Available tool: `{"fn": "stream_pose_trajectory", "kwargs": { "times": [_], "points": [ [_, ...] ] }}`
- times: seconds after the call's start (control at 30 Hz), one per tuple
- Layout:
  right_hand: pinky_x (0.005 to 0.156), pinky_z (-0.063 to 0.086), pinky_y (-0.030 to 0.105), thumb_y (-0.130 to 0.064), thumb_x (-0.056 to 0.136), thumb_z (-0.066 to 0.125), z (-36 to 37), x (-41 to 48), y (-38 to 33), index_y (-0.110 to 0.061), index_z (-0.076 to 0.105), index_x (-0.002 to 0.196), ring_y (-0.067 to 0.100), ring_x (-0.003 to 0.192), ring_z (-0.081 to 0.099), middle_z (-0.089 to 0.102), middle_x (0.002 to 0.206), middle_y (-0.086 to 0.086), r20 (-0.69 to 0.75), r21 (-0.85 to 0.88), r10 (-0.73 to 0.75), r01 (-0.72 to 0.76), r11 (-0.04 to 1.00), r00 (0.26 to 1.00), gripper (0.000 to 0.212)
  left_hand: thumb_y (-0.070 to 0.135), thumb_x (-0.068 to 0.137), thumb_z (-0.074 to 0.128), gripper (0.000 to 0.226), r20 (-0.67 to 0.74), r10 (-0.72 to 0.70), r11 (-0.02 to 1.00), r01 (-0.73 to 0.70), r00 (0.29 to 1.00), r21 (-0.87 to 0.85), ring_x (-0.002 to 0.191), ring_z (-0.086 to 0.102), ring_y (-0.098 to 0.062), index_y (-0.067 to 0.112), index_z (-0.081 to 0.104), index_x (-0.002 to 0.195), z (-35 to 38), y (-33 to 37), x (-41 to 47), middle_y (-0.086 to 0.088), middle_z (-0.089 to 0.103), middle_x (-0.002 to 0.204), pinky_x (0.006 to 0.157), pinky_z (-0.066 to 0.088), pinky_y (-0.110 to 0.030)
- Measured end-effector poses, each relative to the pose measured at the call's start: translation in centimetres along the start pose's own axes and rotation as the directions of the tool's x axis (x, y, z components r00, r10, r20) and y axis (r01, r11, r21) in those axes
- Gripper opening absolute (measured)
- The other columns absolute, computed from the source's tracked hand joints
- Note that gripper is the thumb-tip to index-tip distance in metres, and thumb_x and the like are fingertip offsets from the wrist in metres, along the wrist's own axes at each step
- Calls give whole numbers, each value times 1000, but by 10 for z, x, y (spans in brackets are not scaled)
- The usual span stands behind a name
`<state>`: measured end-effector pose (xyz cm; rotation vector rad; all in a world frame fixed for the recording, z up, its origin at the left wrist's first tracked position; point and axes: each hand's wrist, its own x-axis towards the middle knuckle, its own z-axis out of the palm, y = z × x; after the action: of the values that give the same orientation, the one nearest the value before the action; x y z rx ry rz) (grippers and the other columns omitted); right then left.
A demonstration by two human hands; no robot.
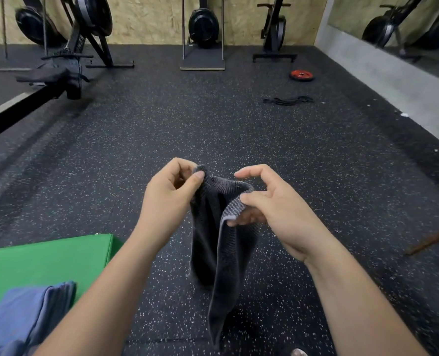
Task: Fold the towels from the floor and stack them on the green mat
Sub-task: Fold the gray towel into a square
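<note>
- Far left, at the back: black exercise machine (69, 70) with a fan wheel, standing on the speckled rubber floor (136, 129), somewhat blurred.
- Lower left: green mat (46, 260) lying flat on the floor, with a stack of folded blue towels (25, 312) on its near part, partly hidden behind the left forearm.
- Left of centre: left hand (169, 194) raised, thumb and forefinger pinching one top corner of the dark grey towel (221, 253), remaining fingers curled in.
- Centre: dark grey towel hanging in loose vertical folds between the two hands, held in the air to the right of the green mat and apart from it. Lower end near the bottom edge of the view; contact with the floor impossible to tell.
- Centre, at the back: second fan machine (203, 29) on a small platform against the chipboard wall.
- Right of centre: right hand (272, 201) gripping the towel's upper hem between thumb and lower fingers, forefinger arched up and clear of the cloth.
- Right, farther back: red weight plate (302, 75) flat on the floor, with black resistance bands (288, 100) nearer and apart from it.
- Far right: brown wooden stick (431, 240) on the floor, cut off by the edge of the view, and a wall mirror (406, 27) high up.
</note>
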<state>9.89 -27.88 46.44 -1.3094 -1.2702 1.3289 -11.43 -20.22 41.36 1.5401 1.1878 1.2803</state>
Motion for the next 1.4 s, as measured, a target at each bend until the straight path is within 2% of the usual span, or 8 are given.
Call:
{"fn": "stream_pose_trajectory", "kwargs": {
  "times": [0.2,0.3,0.4,0.57,0.67,0.97,1.23,1.4],
  "points": [
    [92,62,42,7,104,46,-1,0,0,6,63,118,36,96,80,81,101,21,-20,166,-4,7,986,1000,22,14,98,77,10,191,88,995,-79,978,-55,81,63,-18,23,73,99,14,14,-13,2,73,87,77,53,-49],
    [99,61,45,14,97,56,-1,0,-2,6,62,120,36,100,80,81,104,19,-20,191,-41,45,981,999,25,10,97,78,11,213,86,991,-63,973,-115,87,69,-20,20,75,102,16,21,-16,-8,78,96,83,55,-48],
    [87,64,36,8,96,71,1,0,-1,6,64,115,32,92,81,82,98,18,-79,177,-71,84,981,994,20,8,97,79,12,215,69,989,-38,974,-146,88,71,-23,19,76,101,16,25,-18,-12,80,98,84,58,-51],
    [72,64,30,-5,97,76,3,3,2,6,67,107,29,74,80,80,84,18,-186,74,-113,129,989,976,17,25,91,78,12,236,43,980,4,971,-197,91,73,-25,18,78,101,19,32,-24,-13,81,99,90,60,-56],
    [74,67,38,-12,96,80,2,4,4,3,69,101,30,69,78,79,76,14,-220,-31,-148,144,989,964,18,27,92,77,11,234,35,984,7,972,-179,91,74,-25,22,79,102,20,32,-26,-11,82,98,93,62,-58],
    [74,66,37,-15,97,80,3,4,6,-7,69,95,24,67,78,78,72,6,-242,-164,-204,167,972,949,14,12,103,70,9,211,26,988,7,977,-155,89,74,-17,10,78,106,21,37,-29,-8,82,95,85,62,-36],
    [71,63,33,-25,100,77,4,5,6,-11,68,95,22,66,77,78,73,7,-228,-174,-210,173,969,951,18,15,92,84,15,236,58,989,-23,970,-148,93,73,-21,25,79,103,18,32,-25,-8,81,99,90,58,-48],
    [71,59,35,-56,98,70,-12,3,6,-24,66,87,12,66,74,77,73,-5,-110,-524,-54,-12,851,993,34,9,98,75,12,224,87,987,-53,971,-151,94,71,-21,18,77,106,9,31,-20,-6,80,100,90,56,-46]
  ]
}}
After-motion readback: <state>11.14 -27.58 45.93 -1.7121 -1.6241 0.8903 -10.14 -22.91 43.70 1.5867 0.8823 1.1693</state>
